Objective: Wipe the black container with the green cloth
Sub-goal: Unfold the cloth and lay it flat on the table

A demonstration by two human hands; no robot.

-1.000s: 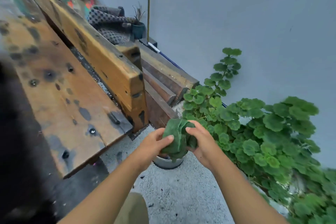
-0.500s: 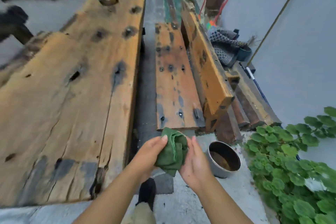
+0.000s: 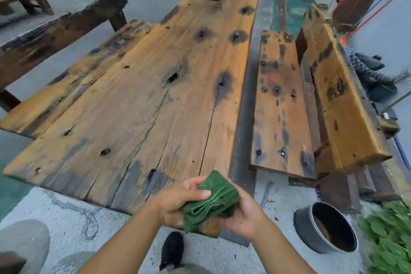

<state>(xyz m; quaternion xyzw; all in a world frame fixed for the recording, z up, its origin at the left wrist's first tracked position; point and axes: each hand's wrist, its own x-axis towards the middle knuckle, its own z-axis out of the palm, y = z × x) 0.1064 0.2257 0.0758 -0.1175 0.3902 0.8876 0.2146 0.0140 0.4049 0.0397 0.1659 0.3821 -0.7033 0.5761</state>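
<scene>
Cloth point(image 3: 211, 201) was held bunched in both hands: left hand point(image 3: 178, 202) thumb pressed on top, right hand point(image 3: 244, 216) cupped beneath, likely to form a wiping pad. Container point(image 3: 325, 228) was left on the ground right of the grip, apart, untouched.

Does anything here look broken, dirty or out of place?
The table is weathered: long cracks, dark holes and black stains. The container sits on the ground beside the plants, with brown residue inside. The left hand and right hand hold the cloth away from it.
</scene>
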